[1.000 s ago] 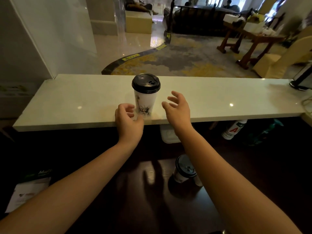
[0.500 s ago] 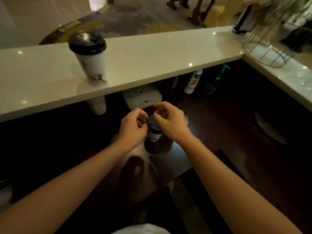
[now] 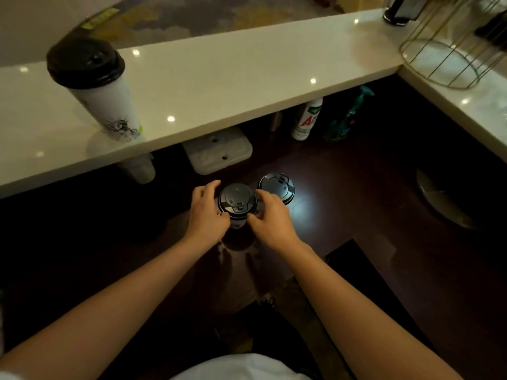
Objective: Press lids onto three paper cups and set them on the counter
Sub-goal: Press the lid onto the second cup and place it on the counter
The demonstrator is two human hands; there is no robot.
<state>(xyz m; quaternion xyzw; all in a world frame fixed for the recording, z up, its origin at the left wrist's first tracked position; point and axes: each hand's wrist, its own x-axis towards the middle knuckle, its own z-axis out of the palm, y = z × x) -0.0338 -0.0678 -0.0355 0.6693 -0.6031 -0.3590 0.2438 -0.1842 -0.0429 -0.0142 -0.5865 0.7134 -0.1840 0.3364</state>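
A tall white paper cup [image 3: 109,105] with a black lid stands on the pale counter [image 3: 247,78], at its left. Below the counter, on the dark lower surface, are two more cups with dark lids. The nearer lidded cup [image 3: 237,202] sits between my hands. My left hand [image 3: 209,213] grips its left side and my right hand [image 3: 270,218] grips its right side, fingers at the lid's rim. The second lidded cup [image 3: 277,187] stands just right of it, untouched. The lower cups' bodies are mostly hidden.
A gold wire basket [image 3: 450,53] stands on the counter's right wing. Under the counter are a white spray can [image 3: 306,119], a green bottle [image 3: 348,116], a white plastic box [image 3: 219,150] and a white cup [image 3: 137,168]. A dark stand [image 3: 397,12] sits far right.
My hands left the cup on the counter and dropped to the lower surface, closing around a lidded cup there. The view tilted down and right.
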